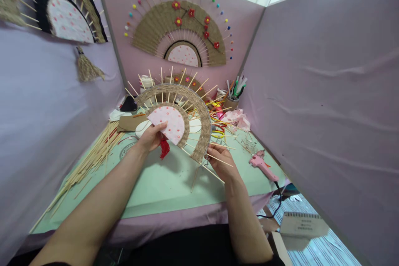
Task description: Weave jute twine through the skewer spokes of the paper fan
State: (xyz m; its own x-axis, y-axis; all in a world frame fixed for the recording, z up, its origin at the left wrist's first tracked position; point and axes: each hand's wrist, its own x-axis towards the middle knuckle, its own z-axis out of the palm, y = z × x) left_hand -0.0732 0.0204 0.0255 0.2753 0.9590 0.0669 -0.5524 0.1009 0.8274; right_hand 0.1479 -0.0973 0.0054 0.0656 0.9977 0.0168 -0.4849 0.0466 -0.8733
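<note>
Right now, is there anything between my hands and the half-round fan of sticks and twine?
Nothing visible. The left hand grips the half-round fan, thumb on the dotted panel; the right hand is at the fan's outer edge, among the protruding sticks. The pink glue gun lies apart, farther right.

Rough matt twine band (205,126), smooth wooden sticks (171,75), cloth half-disc (172,122), plastic glue gun (263,167), wrinkled cloth partition (324,79)

Can't read tiny print (304,226) on that pale spiral-bound paper pad (289,228), or see most fingers of the left hand (151,138) behind the pink-dotted half-round fabric panel (171,124).
</note>
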